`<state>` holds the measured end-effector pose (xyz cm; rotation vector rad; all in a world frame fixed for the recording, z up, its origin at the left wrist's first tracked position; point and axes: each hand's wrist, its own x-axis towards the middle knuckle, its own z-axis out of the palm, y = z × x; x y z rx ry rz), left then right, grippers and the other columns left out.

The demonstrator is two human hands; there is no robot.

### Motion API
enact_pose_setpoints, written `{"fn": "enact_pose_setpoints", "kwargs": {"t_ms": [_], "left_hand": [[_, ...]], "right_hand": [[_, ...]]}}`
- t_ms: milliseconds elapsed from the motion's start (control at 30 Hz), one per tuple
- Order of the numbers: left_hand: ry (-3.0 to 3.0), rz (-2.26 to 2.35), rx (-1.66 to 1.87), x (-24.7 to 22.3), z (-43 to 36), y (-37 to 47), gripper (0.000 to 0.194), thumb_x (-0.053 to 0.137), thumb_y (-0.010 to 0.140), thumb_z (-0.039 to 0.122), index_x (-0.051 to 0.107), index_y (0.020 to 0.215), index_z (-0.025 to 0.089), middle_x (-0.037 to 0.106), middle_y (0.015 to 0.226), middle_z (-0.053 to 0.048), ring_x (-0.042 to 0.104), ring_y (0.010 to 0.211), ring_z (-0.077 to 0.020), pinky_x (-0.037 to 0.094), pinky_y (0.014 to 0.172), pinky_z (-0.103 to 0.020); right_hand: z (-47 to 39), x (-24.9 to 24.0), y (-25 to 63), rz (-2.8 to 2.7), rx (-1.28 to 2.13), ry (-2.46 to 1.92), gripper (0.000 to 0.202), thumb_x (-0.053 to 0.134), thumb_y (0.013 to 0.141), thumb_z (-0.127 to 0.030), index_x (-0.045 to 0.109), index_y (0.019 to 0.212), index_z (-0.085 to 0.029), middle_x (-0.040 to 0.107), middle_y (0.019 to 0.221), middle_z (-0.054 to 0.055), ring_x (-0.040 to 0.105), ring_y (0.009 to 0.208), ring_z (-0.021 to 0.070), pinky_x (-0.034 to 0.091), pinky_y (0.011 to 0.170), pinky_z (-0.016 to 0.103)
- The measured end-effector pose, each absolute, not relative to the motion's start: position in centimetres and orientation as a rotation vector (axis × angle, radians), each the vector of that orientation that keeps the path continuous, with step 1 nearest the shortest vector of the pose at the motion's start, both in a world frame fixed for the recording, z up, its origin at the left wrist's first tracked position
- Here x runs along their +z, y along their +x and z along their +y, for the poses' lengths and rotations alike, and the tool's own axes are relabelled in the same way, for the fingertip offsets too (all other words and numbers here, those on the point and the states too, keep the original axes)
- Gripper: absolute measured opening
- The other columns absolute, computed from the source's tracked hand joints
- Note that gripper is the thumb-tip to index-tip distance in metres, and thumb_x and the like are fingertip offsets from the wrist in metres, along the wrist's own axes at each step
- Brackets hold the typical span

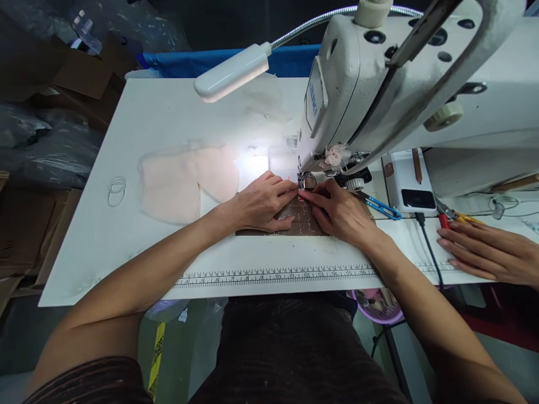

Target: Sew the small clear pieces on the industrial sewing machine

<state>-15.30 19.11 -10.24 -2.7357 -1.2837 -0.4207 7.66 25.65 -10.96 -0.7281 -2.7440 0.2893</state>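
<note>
My left hand (267, 203) rests on the sewing machine's bed, fingers bent together with their tips beside the presser foot (306, 180) and the thumb apart. From the other side comes my right hand (339, 212), its index fingertip just below the foot and its other fingers curled onto the brown plate (303, 221). A tiny reddish bit (301, 198) shows between the fingertips. Whatever both hands pinch there is too small and too covered to name. The white sewing machine (349, 90) stands over them, with a small pale fabric flower (337, 155) on its head.
A lamp (233, 73) lights the bed. Peach fabric pieces (172, 185) and a thin loop (117, 191) lie left. Blue thread snips (382, 207), a white power bank (410, 182) with a cable, and another person's hand (488, 247) are right. A ruler strip (273, 276) runs along the front.
</note>
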Motion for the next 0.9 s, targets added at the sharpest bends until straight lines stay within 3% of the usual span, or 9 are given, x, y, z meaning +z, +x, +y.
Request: {"fn": "enact_pose_setpoints", "kwargs": {"t_ms": [100, 267, 400, 567, 667, 900], "left_hand": [[-2.730, -1.294, -0.396, -10.3, 19.3, -15.5, 0.048, 0.052, 0.093, 0.045, 0.063, 0.120, 0.007, 0.065, 0.120, -0.017, 0.060, 0.088, -0.0254, 0.045, 0.083, -0.042], [-2.736, -1.342, -0.348, -10.3, 19.6, -15.7, 0.053, 0.054, 0.091, 0.050, 0.060, 0.125, 0.009, 0.061, 0.127, -0.018, 0.059, 0.092, -0.0265, 0.043, 0.086, -0.043], [-2.740, -1.382, -0.327, -10.1, 19.7, -15.7, 0.057, 0.053, 0.091, 0.051, 0.057, 0.130, 0.009, 0.059, 0.130, -0.019, 0.058, 0.097, -0.0282, 0.042, 0.087, -0.043], [-2.740, -1.427, -0.296, -10.1, 19.7, -15.7, 0.060, 0.050, 0.093, 0.053, 0.056, 0.132, 0.007, 0.058, 0.133, -0.019, 0.058, 0.102, -0.0295, 0.042, 0.088, -0.043], [-2.734, -1.441, -0.294, -10.1, 19.7, -15.6, 0.061, 0.049, 0.094, 0.053, 0.056, 0.132, 0.007, 0.057, 0.133, -0.019, 0.058, 0.106, -0.0297, 0.042, 0.090, -0.043], [-2.710, -1.473, -0.295, -10.4, 19.5, -15.5, 0.064, 0.049, 0.093, 0.053, 0.053, 0.135, 0.005, 0.055, 0.135, -0.021, 0.057, 0.110, -0.0316, 0.042, 0.092, -0.044]], "right_hand": [[25.5, -10.8, 7.8, -2.706, 0.367, -0.746, 0.037, 0.047, 0.097, -0.025, 0.071, 0.126, -0.022, 0.063, 0.111, 0.016, 0.064, 0.097, 0.0282, 0.054, 0.078, 0.038], [25.9, -9.6, 8.3, -2.605, 0.624, -0.819, 0.035, 0.050, 0.097, -0.030, 0.072, 0.123, -0.023, 0.068, 0.112, 0.011, 0.068, 0.083, 0.0224, 0.056, 0.078, 0.037], [26.8, -8.9, 8.6, -2.499, 0.847, -0.833, 0.035, 0.049, 0.098, -0.037, 0.071, 0.121, -0.021, 0.071, 0.110, 0.008, 0.069, 0.090, 0.0239, 0.056, 0.079, 0.037], [28.2, -9.4, 8.1, -2.335, 0.949, -1.030, 0.047, 0.039, 0.102, -0.046, 0.074, 0.093, -0.017, 0.071, 0.077, 0.007, 0.066, 0.073, 0.0229, 0.054, 0.071, 0.036], [28.3, -9.9, 7.7, -2.301, 0.829, -1.060, 0.048, 0.037, 0.102, -0.050, 0.070, 0.086, -0.020, 0.068, 0.072, 0.007, 0.065, 0.072, 0.0237, 0.053, 0.071, 0.037], [25.8, -9.9, 9.0, -2.435, 0.757, -0.994, 0.045, 0.051, 0.097, -0.056, 0.063, 0.123, -0.021, 0.067, 0.095, 0.010, 0.066, 0.087, 0.0283, 0.055, 0.079, 0.044]]}}
